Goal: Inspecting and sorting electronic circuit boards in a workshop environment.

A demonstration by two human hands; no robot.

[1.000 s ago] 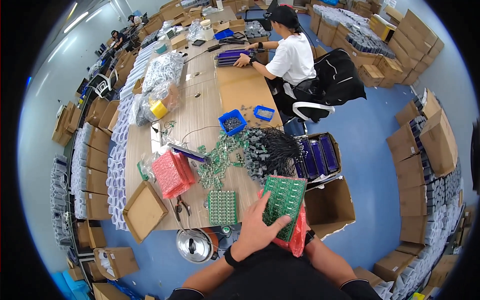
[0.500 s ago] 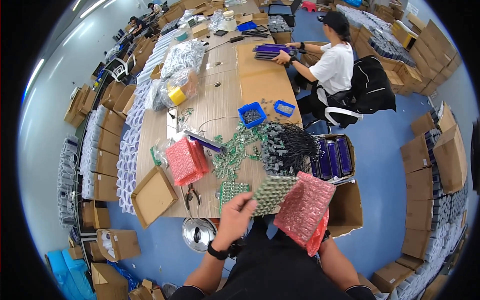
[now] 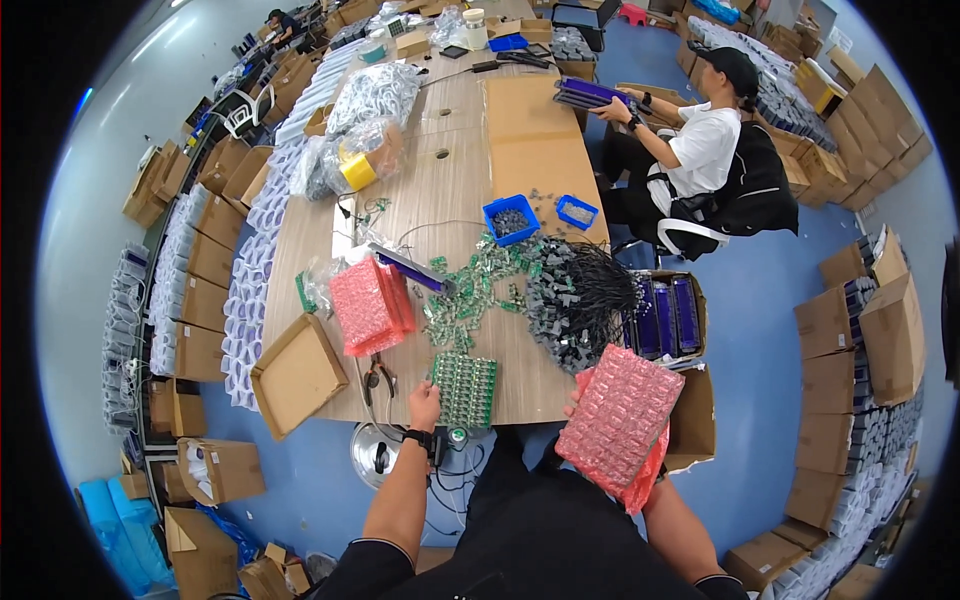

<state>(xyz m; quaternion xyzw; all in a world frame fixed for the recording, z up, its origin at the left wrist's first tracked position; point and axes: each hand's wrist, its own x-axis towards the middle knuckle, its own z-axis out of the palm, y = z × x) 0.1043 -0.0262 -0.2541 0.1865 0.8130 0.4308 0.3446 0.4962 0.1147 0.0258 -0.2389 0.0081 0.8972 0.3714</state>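
My left hand (image 3: 425,406) pinches the left edge of a green circuit board panel (image 3: 467,388), which lies at the front edge of the table. Rows of small parts cover the panel. Any panel beneath it is hidden. My right hand (image 3: 574,396) grips a pink bubble-wrap bag (image 3: 620,415), held tilted in front of my body past the table edge. Most of that hand is behind the bag; only some fingertips show at its left side. Whether anything is inside the bag I cannot tell.
Pink bubble-wrap packs (image 3: 368,308), pliers (image 3: 377,378) and a cardboard tray (image 3: 300,378) lie to the left. Loose green boards (image 3: 465,310) and black cables (image 3: 600,290) are heaped ahead. A cardboard box (image 3: 694,420) stands right. A co-worker (image 3: 690,150) sits far right, holding purple-and-black parts.
My left hand has moved left and down, bringing the circuit board panel from beside the bag onto the table. The bag has shifted slightly right. The co-worker's purple-and-black parts have moved right.
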